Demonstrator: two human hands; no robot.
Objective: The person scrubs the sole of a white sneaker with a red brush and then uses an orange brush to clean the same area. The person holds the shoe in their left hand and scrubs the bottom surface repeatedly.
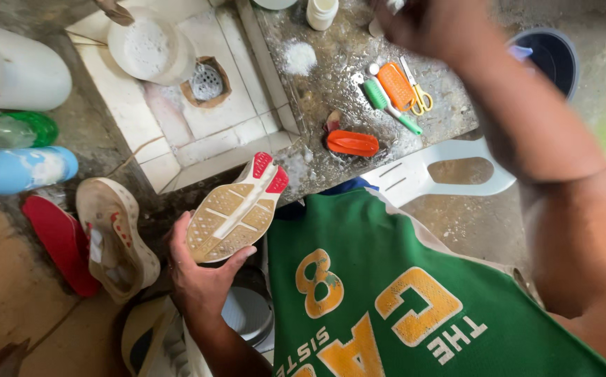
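Low in the frame's middle, the left hand (202, 276) grips a shoe (236, 209) sole-up, its tread dirty, while the right hand (421, 24), grip unclear, reaches the wet counter (338, 63) near an orange brush (395, 85).

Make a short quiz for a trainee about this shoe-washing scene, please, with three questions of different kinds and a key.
1. True or false: the left hand holds the dirty tan shoe with red-tipped sole with the sole turned up.
2. Multiple choice: what lies directly beside the orange plastic scrub brush on the wet stone counter? A) a green-handled brush B) a red flat insole C) a blue bottle
3. Short answer: can you tell what the right hand holds at the top edge?

Key
1. True.
2. A.
3. No; the hand is blurred and partly cut off, so its grip is unclear.
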